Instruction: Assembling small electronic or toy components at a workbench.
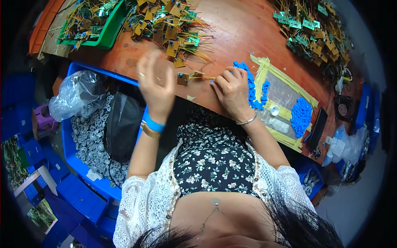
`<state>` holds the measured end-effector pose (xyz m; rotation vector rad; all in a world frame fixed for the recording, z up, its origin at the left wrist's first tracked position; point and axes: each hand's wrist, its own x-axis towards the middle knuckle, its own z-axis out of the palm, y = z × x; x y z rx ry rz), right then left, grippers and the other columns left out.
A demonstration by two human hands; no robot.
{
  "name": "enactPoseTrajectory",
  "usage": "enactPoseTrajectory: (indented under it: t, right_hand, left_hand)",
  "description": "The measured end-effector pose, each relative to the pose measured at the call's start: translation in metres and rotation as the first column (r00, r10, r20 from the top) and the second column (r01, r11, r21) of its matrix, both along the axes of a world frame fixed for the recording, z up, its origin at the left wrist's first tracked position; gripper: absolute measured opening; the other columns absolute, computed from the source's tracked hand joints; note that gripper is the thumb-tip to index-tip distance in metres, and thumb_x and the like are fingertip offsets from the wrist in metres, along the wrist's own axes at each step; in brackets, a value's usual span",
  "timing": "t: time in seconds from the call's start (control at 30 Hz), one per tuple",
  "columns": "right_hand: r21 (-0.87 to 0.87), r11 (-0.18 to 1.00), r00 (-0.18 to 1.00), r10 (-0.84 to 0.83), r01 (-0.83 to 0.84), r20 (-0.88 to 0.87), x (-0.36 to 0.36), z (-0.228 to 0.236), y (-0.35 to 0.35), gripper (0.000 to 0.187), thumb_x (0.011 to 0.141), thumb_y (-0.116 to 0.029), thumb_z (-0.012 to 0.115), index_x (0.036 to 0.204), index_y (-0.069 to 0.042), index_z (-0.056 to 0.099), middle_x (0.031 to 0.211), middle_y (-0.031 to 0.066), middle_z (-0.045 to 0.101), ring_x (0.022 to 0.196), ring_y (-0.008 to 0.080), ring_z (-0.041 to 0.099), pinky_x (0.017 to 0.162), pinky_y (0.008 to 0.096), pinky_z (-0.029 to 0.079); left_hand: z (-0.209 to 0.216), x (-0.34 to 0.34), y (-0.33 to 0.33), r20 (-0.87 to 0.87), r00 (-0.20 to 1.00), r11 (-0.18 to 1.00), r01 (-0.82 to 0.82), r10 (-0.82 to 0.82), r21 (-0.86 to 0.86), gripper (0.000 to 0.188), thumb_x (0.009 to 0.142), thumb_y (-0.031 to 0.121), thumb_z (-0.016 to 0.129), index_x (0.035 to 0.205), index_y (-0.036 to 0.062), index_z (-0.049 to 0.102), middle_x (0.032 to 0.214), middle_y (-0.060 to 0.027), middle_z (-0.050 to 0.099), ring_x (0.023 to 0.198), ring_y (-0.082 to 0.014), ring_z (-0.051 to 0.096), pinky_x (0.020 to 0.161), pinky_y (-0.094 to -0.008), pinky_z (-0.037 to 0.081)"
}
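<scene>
My left hand (pixel 156 84), smeared by motion, is raised over the table's near edge. Its fingers look apart, with nothing visible in them. Just right of it lies a small brown circuit board (pixel 182 78) with thin wires (pixel 202 77) leading right. My right hand (pixel 233 91) rests on the tabletop, its fingers pinched at the far end of those wires. A tiny blue piece (pixel 212 82) shows at its fingertips; how it sits on the wires is hidden. Beside that hand are small blue plastic pieces (pixel 301 115), in piles and a strip.
Wired circuit boards (pixel 167 31) are heaped at the far left, with more in a green tray (pixel 108 37) and a pile (pixel 310 33) at right. A blue bin (pixel 74 155) of grey parts stands at left. Yellow tape (pixel 285 80) edges a sheet on the wooden table (pixel 235 25).
</scene>
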<state>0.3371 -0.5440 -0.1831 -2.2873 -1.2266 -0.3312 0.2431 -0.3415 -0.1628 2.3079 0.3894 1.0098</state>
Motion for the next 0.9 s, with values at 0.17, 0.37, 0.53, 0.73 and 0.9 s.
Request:
enactPoseTrajectory:
  t: [0.17,0.37,0.53,0.73,0.9]
  right_hand:
    - [0.003,1.0,1.0,0.018,-0.018,0.003,-0.003,0.002,0.002,0.016,0.078,-0.014,0.076,0.077,-0.007,0.062,0.086,0.0067,0.062,0.099,0.0276,0.059,0.091,0.0446,0.042]
    - [0.014,1.0,1.0,0.018,-0.018,0.0,-0.007,0.004,-0.002,0.017,0.077,-0.013,0.077,0.076,-0.007,0.061,0.086,0.007,0.061,0.099,0.0277,0.059,0.09,0.0444,0.042]
    - [0.006,1.0,0.999,0.014,-0.014,-0.029,-0.007,-0.001,-0.008,0.016,0.075,-0.013,0.077,0.076,-0.006,0.062,0.088,0.0081,0.062,0.102,0.0285,0.059,0.092,0.045,0.043]
    - [-0.016,1.0,0.999,0.018,-0.018,-0.033,-0.007,0.002,-0.009,0.016,0.076,-0.013,0.077,0.076,-0.006,0.062,0.089,0.0079,0.062,0.103,0.0283,0.059,0.093,0.045,0.042]
    - [-0.009,1.0,1.0,0.015,-0.015,-0.011,-0.007,0.003,-0.004,0.016,0.076,-0.013,0.076,0.077,-0.006,0.063,0.089,0.0074,0.062,0.103,0.0273,0.06,0.093,0.0447,0.042]
  left_hand:
    - [-0.012,0.088,0.16,0.065,0.974,0.965,-0.224,0.216,0.139,0.029,0.09,0.017,0.066,0.114,0.002,0.069,0.108,-0.0182,0.072,0.1,-0.0367,0.067,0.088,-0.0436,0.054]
    - [-0.015,0.148,0.217,-0.422,0.821,0.914,-0.277,0.385,0.296,0.041,0.089,0.041,0.066,0.113,0.0085,0.074,0.108,-0.0219,0.072,0.102,-0.0398,0.068,0.089,-0.0469,0.055]
    - [0.007,0.122,0.19,-0.227,0.913,0.913,-0.262,0.34,0.314,0.022,0.09,0.026,0.066,0.102,0.0116,0.078,0.09,-0.0175,0.074,0.083,-0.0361,0.072,0.076,-0.0426,0.058]
    - [0.094,0.11,0.19,0.075,0.997,0.996,0.031,-0.025,-0.08,0.016,0.095,0.015,0.065,0.098,0.0054,0.078,0.089,-0.0102,0.078,0.075,-0.0152,0.074,0.066,-0.0292,0.056]
    - [0.065,0.134,0.227,-0.5,0.84,0.925,-0.008,0.212,0.38,0.047,0.092,0.048,0.068,0.106,0.0037,0.075,0.095,-0.0191,0.074,0.087,-0.0345,0.072,0.077,-0.0432,0.056]
